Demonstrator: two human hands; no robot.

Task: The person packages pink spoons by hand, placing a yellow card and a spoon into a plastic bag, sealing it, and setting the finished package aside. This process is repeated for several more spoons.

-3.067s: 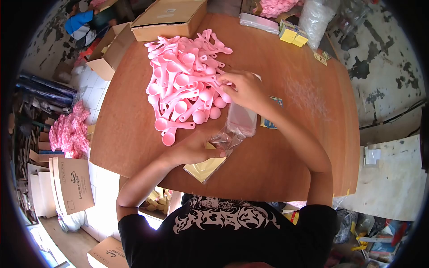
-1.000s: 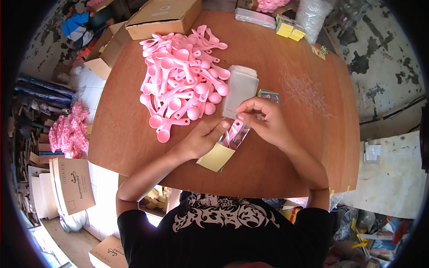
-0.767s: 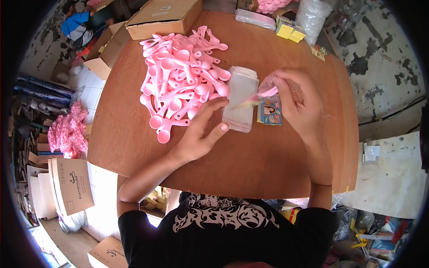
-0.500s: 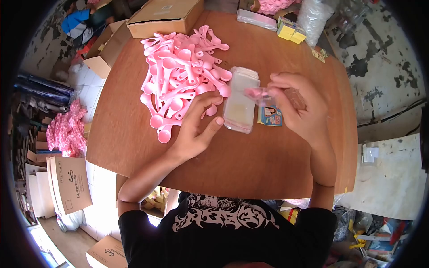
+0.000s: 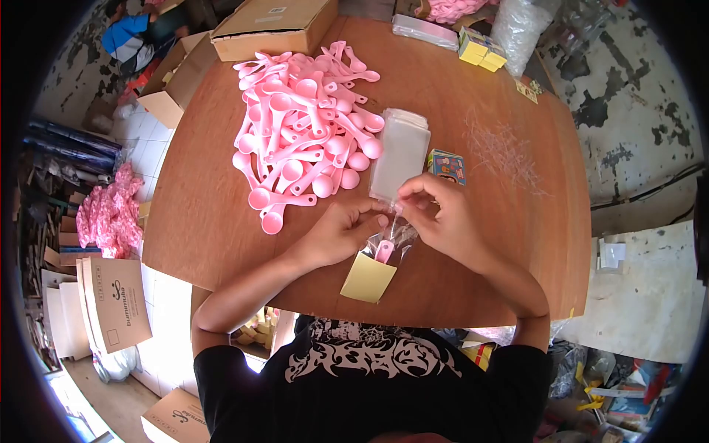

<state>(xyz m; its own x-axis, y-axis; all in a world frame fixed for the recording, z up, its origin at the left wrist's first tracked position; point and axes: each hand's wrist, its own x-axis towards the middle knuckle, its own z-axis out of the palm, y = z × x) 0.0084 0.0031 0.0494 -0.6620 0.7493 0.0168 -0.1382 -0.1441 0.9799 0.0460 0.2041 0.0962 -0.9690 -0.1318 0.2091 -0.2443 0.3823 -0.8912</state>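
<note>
My left hand (image 5: 354, 229) and my right hand (image 5: 436, 218) meet near the table's front, fingers closed on the upper end of a clear plastic bag (image 5: 402, 238). In the bag, a pink measuring spoon (image 5: 385, 251) shows its handle; its lower part is hidden by a plain yellow card (image 5: 368, 278). Just beyond my hands lies a stack of clear plastic bags (image 5: 400, 151). To its right is a small stack of blue printed cards (image 5: 447, 167). A heap of pink measuring spoons (image 5: 295, 125) spreads on the left.
Thin clear plastic strips (image 5: 509, 155) lie at the right of the wooden table (image 5: 458, 295). At the back stand a cardboard box (image 5: 273, 29), yellow card packs (image 5: 481, 49) and a full clear bag (image 5: 523, 33). Another person (image 5: 127, 37) is at the far left.
Both hands have come together lower on the table, the right moving left and down. They now grip a bag with spoon and yellow card. The pink item formerly at my right fingers is no longer there.
</note>
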